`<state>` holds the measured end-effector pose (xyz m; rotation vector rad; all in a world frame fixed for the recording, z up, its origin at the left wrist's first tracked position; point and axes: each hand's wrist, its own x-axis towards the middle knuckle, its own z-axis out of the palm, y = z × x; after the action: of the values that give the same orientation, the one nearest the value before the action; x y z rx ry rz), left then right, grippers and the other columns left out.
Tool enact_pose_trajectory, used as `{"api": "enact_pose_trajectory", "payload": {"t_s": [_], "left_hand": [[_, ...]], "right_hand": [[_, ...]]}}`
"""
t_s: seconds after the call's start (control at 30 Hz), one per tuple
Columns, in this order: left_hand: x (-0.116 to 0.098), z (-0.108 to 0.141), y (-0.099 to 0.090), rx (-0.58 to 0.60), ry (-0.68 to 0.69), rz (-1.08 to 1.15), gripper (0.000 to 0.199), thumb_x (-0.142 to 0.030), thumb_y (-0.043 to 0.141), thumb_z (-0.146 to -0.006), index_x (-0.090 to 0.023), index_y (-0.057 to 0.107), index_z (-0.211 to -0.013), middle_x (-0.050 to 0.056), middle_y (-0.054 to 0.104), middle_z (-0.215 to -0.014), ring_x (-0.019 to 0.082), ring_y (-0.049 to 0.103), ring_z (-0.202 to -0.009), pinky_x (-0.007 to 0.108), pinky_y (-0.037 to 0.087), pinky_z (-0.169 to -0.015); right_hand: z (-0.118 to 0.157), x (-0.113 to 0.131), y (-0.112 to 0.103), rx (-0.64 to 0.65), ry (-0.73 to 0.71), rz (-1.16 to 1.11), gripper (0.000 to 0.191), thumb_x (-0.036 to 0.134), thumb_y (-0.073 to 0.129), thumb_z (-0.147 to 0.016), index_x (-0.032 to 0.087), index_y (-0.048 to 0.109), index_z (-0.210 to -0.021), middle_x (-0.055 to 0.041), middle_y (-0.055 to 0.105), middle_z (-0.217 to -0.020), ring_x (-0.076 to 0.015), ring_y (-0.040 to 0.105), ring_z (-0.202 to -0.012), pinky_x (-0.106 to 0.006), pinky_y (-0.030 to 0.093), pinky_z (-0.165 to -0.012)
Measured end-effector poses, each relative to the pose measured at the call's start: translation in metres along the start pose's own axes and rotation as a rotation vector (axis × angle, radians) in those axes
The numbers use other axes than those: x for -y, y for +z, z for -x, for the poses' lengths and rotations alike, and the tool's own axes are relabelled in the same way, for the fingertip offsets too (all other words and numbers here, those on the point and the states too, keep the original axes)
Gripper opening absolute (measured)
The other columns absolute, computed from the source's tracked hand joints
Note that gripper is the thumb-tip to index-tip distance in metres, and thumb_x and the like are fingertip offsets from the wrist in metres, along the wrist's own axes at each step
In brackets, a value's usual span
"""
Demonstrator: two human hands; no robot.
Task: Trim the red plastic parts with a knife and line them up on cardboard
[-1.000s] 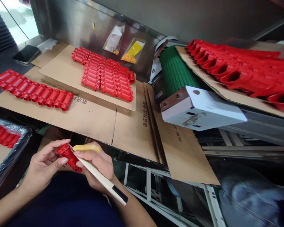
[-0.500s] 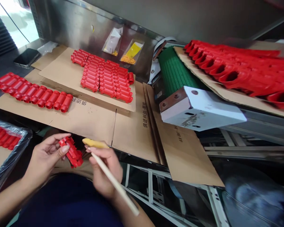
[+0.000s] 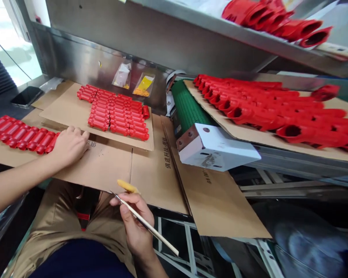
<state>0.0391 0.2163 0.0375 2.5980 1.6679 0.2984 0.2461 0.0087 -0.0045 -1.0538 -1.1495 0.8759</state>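
the left hand (image 3: 71, 144) lay against the right end of a row of ribbed red plastic tubes (image 3: 29, 137), near the worktop's (image 3: 1, 102) front left corner; whether its grip was clenched or released i could not tell. just off the front edge, the right hand (image 3: 137, 222) grasped a slim cream-handled tool (image 3: 162, 238), dark tip forward.

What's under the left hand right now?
A row of red parts runs up to the left hand, and cardboard shows on its other side. Whatever it covers, including any part in its grip, is hidden.
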Motion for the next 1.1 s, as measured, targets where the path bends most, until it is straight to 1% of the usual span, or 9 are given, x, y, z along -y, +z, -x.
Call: {"api": "enact_pose_trajectory", "payload": {"t_s": [0.17,0.27,0.33,0.5,0.63,0.7,0.8,0.97,1.1], "left_hand": [[0.036,-0.066,-0.019,-0.237,-0.025,0.118,0.042,-0.038,0.039,-0.105,-0.018,0.076,-0.098,0.009,0.077,-0.114,0.033,0.067,-0.129,0.039,0.055,-0.1],[0.061,-0.13,-0.026,-0.336,-0.012,0.235,0.019,-0.036,0.064,-0.093,-0.023,0.068,-0.081,0.016,0.075,-0.116,0.037,0.055,-0.14,0.047,0.05,-0.107],[0.07,-0.161,-0.024,-0.348,0.016,0.319,0.025,-0.039,0.075,-0.083,-0.025,0.059,-0.07,0.018,0.074,-0.105,0.039,0.054,-0.139,0.049,0.047,-0.109],[0.079,-0.172,-0.017,-0.358,0.039,0.482,0.043,-0.044,0.078,-0.078,-0.027,0.043,-0.061,0.011,0.068,-0.087,0.033,0.056,-0.133,0.038,0.045,-0.104],[0.084,-0.131,-0.038,-0.387,-0.051,0.513,0.031,-0.04,0.078,-0.075,-0.027,0.051,-0.07,0.004,0.064,-0.083,0.028,0.061,-0.127,0.027,0.044,-0.091],[0.08,-0.093,-0.053,-0.386,-0.113,0.519,0.023,-0.043,0.078,-0.075,-0.028,0.061,-0.079,0.0,0.062,-0.076,0.024,0.068,-0.105,0.024,0.045,-0.08],[0.059,-0.014,-0.064,-0.276,-0.174,0.623,0.037,-0.061,0.071,-0.083,-0.028,0.079,-0.099,-0.001,0.072,-0.073,0.02,0.066,-0.07,0.025,0.046,-0.061],[0.021,0.127,-0.023,-0.005,-0.49,1.182,0.058,-0.072,0.082,-0.076,-0.024,0.088,-0.108,0.009,0.088,-0.098,0.03,0.081,-0.086,0.031,0.064,-0.068],[0.006,0.19,0.012,0.148,-0.566,1.36,0.053,-0.06,0.08,-0.089,-0.029,0.08,-0.132,0.011,0.083,-0.13,0.032,0.077,-0.118,0.035,0.064,-0.093]], "right_hand": [[-0.004,-0.006,-0.015,-0.03,-0.01,0.053,0.013,0.037,0.068,-0.107,0.027,0.075,-0.106,-0.0038,0.083,-0.082,-0.0214,0.08,-0.075,-0.032,0.068,-0.072],[-0.001,-0.005,-0.016,-0.017,-0.002,0.041,0.015,0.038,0.066,-0.107,0.027,0.076,-0.107,-0.0036,0.083,-0.081,-0.0212,0.08,-0.074,-0.032,0.066,-0.072],[0.002,-0.003,-0.016,-0.028,0.026,0.036,0.02,0.044,0.065,-0.107,0.027,0.077,-0.106,-0.0042,0.083,-0.081,-0.022,0.08,-0.074,-0.033,0.066,-0.072],[0.013,0.001,-0.023,-0.11,0.135,0.126,0.036,0.055,0.064,-0.107,0.024,0.079,-0.095,-0.0056,0.08,-0.073,-0.0246,0.077,-0.074,-0.039,0.063,-0.078],[0.0,-0.001,-0.025,-0.04,0.257,0.128,0.039,0.054,0.066,-0.106,0.022,0.078,-0.087,-0.0039,0.076,-0.067,-0.0215,0.075,-0.072,-0.034,0.062,-0.078],[-0.022,-0.005,-0.014,0.057,0.396,0.023,0.034,0.053,0.069,-0.103,0.021,0.078,-0.106,-0.0014,0.075,-0.069,-0.0182,0.073,-0.063,-0.031,0.061,-0.068],[-0.07,-0.013,0.021,0.252,0.645,-0.16,0.066,0.043,0.075,-0.094,0.017,0.056,-0.151,0.0046,0.072,-0.069,-0.0131,0.064,-0.045,-0.026,0.057,-0.05],[-0.129,-0.025,0.083,0.461,0.789,-0.143,0.078,0.016,0.063,-0.086,0.007,0.045,-0.161,0.0084,0.064,-0.051,-0.0126,0.057,-0.037,-0.021,0.051,-0.041],[-0.131,-0.03,0.094,0.519,0.808,-0.077,0.077,0.012,0.059,-0.084,0.008,0.049,-0.16,0.0084,0.065,-0.05,-0.0124,0.058,-0.036,-0.02,0.052,-0.04]]}}
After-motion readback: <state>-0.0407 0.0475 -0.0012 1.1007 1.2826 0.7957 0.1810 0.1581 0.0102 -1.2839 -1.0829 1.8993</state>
